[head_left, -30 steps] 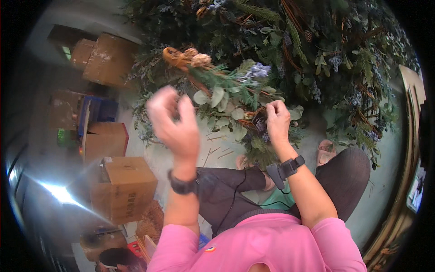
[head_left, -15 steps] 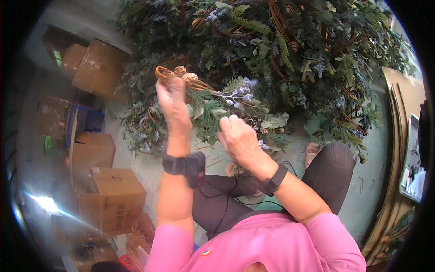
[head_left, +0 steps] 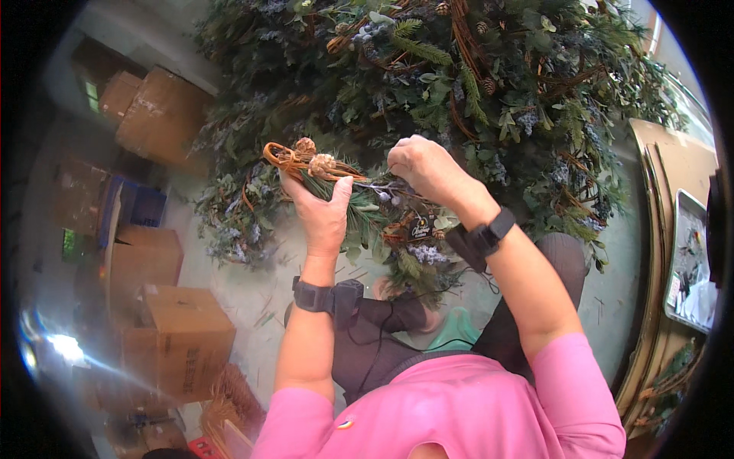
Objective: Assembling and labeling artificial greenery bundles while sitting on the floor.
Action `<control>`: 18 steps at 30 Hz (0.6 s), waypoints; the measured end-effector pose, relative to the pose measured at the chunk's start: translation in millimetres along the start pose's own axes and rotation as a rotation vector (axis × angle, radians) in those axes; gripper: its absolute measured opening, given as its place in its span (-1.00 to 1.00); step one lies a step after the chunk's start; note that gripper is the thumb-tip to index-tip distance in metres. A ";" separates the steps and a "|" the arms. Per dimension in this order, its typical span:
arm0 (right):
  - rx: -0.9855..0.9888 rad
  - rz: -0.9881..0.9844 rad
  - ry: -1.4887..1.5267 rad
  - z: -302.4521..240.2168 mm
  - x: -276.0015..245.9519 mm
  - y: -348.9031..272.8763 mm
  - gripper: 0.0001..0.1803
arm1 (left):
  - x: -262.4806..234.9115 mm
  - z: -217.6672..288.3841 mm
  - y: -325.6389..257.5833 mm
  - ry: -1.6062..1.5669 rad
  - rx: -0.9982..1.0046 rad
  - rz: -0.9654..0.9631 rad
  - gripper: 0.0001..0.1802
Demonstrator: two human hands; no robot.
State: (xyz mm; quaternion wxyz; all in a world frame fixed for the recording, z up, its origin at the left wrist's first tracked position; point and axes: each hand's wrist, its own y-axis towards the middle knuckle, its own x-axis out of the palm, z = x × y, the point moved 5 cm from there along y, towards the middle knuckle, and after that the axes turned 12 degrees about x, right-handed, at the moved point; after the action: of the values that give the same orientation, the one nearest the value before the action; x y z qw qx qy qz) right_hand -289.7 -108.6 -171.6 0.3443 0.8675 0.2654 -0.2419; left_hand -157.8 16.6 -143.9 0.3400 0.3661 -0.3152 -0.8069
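Observation:
My left hand is closed round an artificial evergreen spray. Its bent twig loop sticks out past the fingers, and two pinecones sit just above the thumb. Bluish berries on a pale stem stretch from the spray toward my right hand. That hand is raised over the far end of the spray with its fingers curled together; what they pinch, if anything, is hidden. Below it, a black tag shows among twigs and greenery.
A large heap of similar greenery fills the far side. Cardboard boxes stand at the left. Flat cardboard sheets and a metal-rimmed tray are at the right. A green stool shows between my legs, and bits of twig litter the floor.
My right hand has moved up and to the right along the spray. My left hand has come lower and slightly right, its thumb now showing beside the pinecones.

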 end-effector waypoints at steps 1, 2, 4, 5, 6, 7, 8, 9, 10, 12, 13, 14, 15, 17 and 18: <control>0.036 -0.101 0.035 2.9 2.1 3.6 -0.92 | 0.4 2.7 -1.9 0.016 0.010 -0.005 -0.14; -0.056 -0.078 -0.057 1.0 -3.2 8.6 -0.94 | 0.8 4.9 -2.8 0.014 -0.019 -0.016 -0.13; -0.265 0.023 -0.216 -33.3 -23.5 16.9 -0.92 | -5.7 1.5 -7.5 0.015 -0.038 -0.007 -0.12; -0.360 0.082 -0.275 -48.4 -31.5 20.7 -0.94 | -7.2 -0.7 -9.7 0.006 -0.052 -0.007 -0.12; -0.378 0.076 -0.340 -60.1 -36.7 28.0 -0.95 | -8.4 0.1 -10.3 0.005 -0.052 -0.008 -0.12; -0.397 0.070 -0.402 -72.7 -39.8 35.6 -0.97 | -9.9 1.7 -10.5 0.001 -0.043 -0.019 -0.11; -0.429 0.036 -0.399 -88.5 -41.9 42.2 -0.98 | -11.3 3.2 -10.8 -0.001 -0.035 -0.031 -0.10; -0.448 0.000 -0.408 -97.4 -40.3 46.8 -0.98 | -5.9 3.4 -10.5 -0.012 -0.038 -0.041 -0.10; -0.474 0.037 -0.433 -101.2 -35.0 50.4 -0.97 | -3.3 7.6 -11.2 0.018 -0.021 -0.033 -0.08; -0.397 0.001 -0.475 -94.4 -24.6 64.0 -0.94 | -2.8 13.5 -9.6 0.092 0.068 -0.021 -0.07; -0.369 -0.010 -0.495 -83.0 -23.9 69.8 -0.93 | -1.0 7.1 -7.6 -0.042 0.040 0.009 -0.07; -0.388 0.141 -0.460 -72.4 -32.2 69.6 -0.91 | -3.4 7.1 -4.8 0.064 0.080 -0.003 -0.09; -0.420 0.292 -0.417 -64.0 -37.6 70.3 -0.88 | -8.9 2.8 -0.3 0.184 0.120 -0.005 -0.11; -0.256 0.398 -0.162 -57.8 -53.7 62.2 -0.85 | -33.5 -29.8 2.7 0.079 0.033 0.060 -0.17; -0.184 0.383 0.003 -44.1 -58.7 51.5 -0.85 | -42.7 -44.4 5.1 0.081 0.012 0.090 -0.25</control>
State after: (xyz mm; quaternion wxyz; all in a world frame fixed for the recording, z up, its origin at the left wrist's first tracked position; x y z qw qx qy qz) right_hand -290.5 -125.9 -83.6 0.4614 0.8673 0.1170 -0.1454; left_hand -99.0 35.5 -147.6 0.3864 0.3859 -0.3220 -0.7734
